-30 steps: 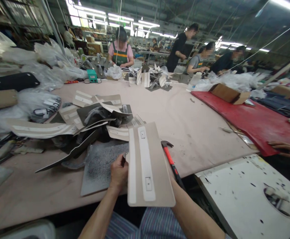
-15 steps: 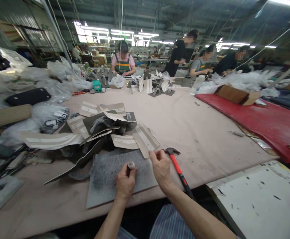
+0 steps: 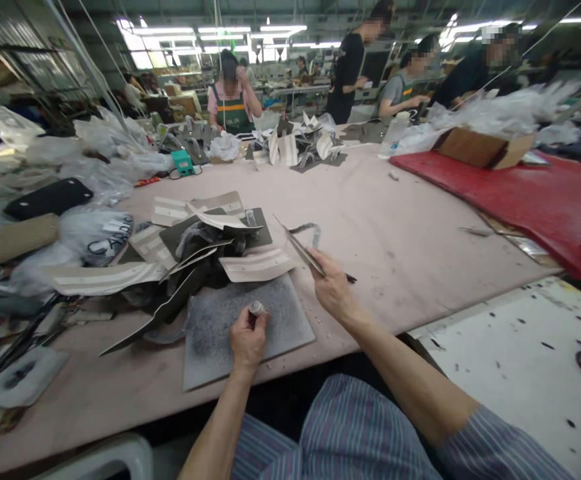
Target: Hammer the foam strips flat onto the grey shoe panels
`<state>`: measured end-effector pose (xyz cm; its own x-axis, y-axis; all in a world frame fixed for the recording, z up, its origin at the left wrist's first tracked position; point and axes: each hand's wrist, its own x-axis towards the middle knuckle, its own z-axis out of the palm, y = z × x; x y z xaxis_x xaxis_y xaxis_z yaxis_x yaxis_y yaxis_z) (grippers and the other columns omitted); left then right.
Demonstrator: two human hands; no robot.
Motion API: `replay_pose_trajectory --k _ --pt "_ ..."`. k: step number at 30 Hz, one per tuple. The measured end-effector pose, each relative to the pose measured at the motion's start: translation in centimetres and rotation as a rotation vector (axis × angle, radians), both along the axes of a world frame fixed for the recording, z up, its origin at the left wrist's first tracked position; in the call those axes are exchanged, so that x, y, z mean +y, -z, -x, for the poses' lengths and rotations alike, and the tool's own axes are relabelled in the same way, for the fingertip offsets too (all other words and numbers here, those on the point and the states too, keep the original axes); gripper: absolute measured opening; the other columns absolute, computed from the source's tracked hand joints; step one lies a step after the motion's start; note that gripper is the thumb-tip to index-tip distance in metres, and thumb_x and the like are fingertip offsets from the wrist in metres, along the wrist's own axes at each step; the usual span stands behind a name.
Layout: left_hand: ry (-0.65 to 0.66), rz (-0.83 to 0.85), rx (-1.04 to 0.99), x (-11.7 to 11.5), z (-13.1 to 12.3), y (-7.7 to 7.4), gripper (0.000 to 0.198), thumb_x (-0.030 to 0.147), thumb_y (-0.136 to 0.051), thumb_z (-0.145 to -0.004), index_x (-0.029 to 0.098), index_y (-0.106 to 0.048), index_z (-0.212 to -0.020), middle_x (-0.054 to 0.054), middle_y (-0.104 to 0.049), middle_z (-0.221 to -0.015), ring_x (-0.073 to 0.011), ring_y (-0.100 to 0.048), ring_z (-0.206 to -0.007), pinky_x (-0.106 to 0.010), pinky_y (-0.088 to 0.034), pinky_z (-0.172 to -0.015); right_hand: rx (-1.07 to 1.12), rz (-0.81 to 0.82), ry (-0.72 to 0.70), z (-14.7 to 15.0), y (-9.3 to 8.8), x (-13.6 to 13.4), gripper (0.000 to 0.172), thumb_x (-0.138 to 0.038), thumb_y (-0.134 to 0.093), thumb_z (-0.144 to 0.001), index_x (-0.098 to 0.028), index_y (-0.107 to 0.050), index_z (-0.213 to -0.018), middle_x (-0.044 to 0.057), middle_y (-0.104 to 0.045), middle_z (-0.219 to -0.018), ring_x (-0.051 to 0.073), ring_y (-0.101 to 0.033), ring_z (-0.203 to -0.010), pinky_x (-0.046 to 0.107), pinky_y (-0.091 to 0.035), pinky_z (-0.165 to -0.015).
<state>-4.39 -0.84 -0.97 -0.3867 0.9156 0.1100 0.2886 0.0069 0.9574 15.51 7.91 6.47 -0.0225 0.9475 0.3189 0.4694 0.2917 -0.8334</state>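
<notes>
My left hand [image 3: 249, 337] is closed around a short metal cylinder [image 3: 257, 307], its round end facing up, over the grey speckled board [image 3: 290, 313]. My right hand [image 3: 333, 287] grips a flat beige panel [image 3: 303, 250] by its near edge. The panel is lifted and seen almost edge-on, with a strip of clear plastic [image 3: 312, 229] showing beyond it. A small dark tip [image 3: 351, 279] shows beside the right hand; the hand and forearm hide the place where the hammer lay. Left of the board lies a loose pile of similar panels [image 3: 255, 265].
Plastic bags [image 3: 105, 233] crowd the left side. A second heap of panels [image 3: 288, 150] lies at the far edge near a teal box [image 3: 183, 162]. To the right are a red sheet [image 3: 450, 183], a cardboard box [image 3: 475, 147] and a white spotted surface [image 3: 525, 353]. Several people work beyond.
My right hand has picked the panel up off the board's far edge and turned it on edge, moving right. The left hand still holds the cylinder. My view has tilted down.
</notes>
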Motion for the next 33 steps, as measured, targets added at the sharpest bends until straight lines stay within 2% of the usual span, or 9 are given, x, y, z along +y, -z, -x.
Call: replay_pose_trajectory --k 2,5,8,10,14,19,26,28,33 --pt "-0.013 -0.002 -0.046 0.0 0.0 0.1 0.028 0.042 -0.071 -0.080 0.018 -0.068 -0.093 -0.005 -0.075 -0.086 -0.0190 -0.070 -0.081 -0.027 -0.055 -0.077 -0.254 -0.187 -0.022 -1.5 -0.2 -4.8 0.063 -0.003 -0.042 -0.080 -0.019 -0.055 -0.140 0.010 -0.032 -0.158 0.026 -0.034 -0.144 0.044 -0.034 -0.116" --pt "-0.114 -0.036 -0.152 -0.3 0.3 0.2 0.031 0.043 -0.071 -0.080 0.015 -0.068 -0.094 -0.007 -0.075 -0.089 -0.0193 -0.071 -0.083 -0.030 -0.056 -0.081 -0.531 -0.308 -0.126 -2.4 2.0 -12.8 0.062 -0.001 -0.043 -0.081 -0.014 -0.053 -0.140 0.016 -0.016 -0.163 0.034 -0.023 -0.148 0.054 -0.036 -0.113" --pt "-0.266 -0.116 -0.213 -0.7 0.4 -0.5 0.033 0.042 -0.071 -0.081 0.014 -0.066 -0.098 -0.008 -0.075 -0.092 -0.0195 -0.072 -0.087 -0.032 -0.057 -0.085 -0.707 -0.297 -0.171 -1.7 5.4 -18.5 0.054 -0.006 -0.047 -0.082 -0.012 -0.058 -0.135 0.018 -0.029 -0.159 0.040 -0.029 -0.144 0.056 -0.040 -0.106" --pt "-0.224 -0.140 -0.196 -0.4 0.2 -1.4 0.032 0.040 -0.071 -0.081 0.014 -0.065 -0.100 -0.008 -0.075 -0.093 -0.0194 -0.072 -0.088 -0.032 -0.057 -0.085 -0.760 -0.258 -0.181 -1.0 6.9 -20.0 0.054 -0.008 -0.049 -0.081 -0.013 -0.059 -0.133 0.014 -0.035 -0.157 0.040 -0.033 -0.141 0.055 -0.041 -0.106" --pt "0.093 -0.066 -0.175 1.6 -1.6 -2.8 0.030 0.037 -0.073 -0.079 0.015 -0.067 -0.099 -0.007 -0.075 -0.092 -0.0191 -0.072 -0.085 -0.030 -0.057 -0.081 -0.787 -0.158 -0.161 0.3 7.0 -19.9 0.051 -0.017 -0.054 -0.083 -0.015 -0.061 -0.133 0.012 -0.037 -0.157 0.037 -0.046 -0.132 0.050 -0.044 -0.103" --pt "0.171 -0.005 -0.301 4.2 -3.5 -1.5 0.035 0.038 -0.074 -0.074 0.015 -0.064 -0.099 -0.007 -0.075 -0.090 -0.0206 -0.072 -0.085 -0.033 -0.058 -0.083 -0.777 -0.156 -0.138 1.6 6.5 -20.2 0.046 -0.024 -0.056 -0.084 -0.012 -0.065 -0.128 0.018 -0.041 -0.152 0.035 -0.056 -0.121 0.046 -0.048 -0.095" --pt "0.257 0.051 -0.303 3.9 -2.7 -0.6 0.036 0.040 -0.073 -0.076 0.015 -0.063 -0.101 -0.007 -0.076 -0.090 -0.0218 -0.073 -0.088 -0.035 -0.057 -0.086 -0.576 0.004 -0.356 -0.5 4.1 -20.2 0.081 -0.057 -0.069 -0.078 -0.020 -0.046 -0.146 0.018 -0.029 -0.159 0.037 -0.034 -0.142 0.054 -0.038 -0.110" --pt "0.285 0.061 -0.288 3.8 -2.6 -0.7 0.032 0.038 -0.073 -0.077 0.015 -0.063 -0.098 -0.007 -0.075 -0.090 -0.0212 -0.072 -0.088 -0.033 -0.056 -0.085 -0.511 -0.014 -0.277 -2.6 3.7 -19.0 0.074 -0.054 -0.065 -0.083 -0.019 -0.044 -0.145 0.017 -0.034 -0.156 0.033 -0.037 -0.141 0.050 -0.040 -0.109" --pt "0.341 0.059 -0.189 3.9 -2.4 -1.0 0.025 0.034 -0.070 -0.080 0.016 -0.066 -0.096 -0.006 -0.075 -0.089 -0.0204 -0.071 -0.086 -0.032 -0.055 -0.083 -0.592 0.056 0.214 -8.9 5.1 -13.9 0.045 -0.041 -0.052 -0.095 -0.014 -0.054 -0.131 0.018 -0.051 -0.139 0.032 -0.050 -0.126 0.048 -0.044 -0.101"
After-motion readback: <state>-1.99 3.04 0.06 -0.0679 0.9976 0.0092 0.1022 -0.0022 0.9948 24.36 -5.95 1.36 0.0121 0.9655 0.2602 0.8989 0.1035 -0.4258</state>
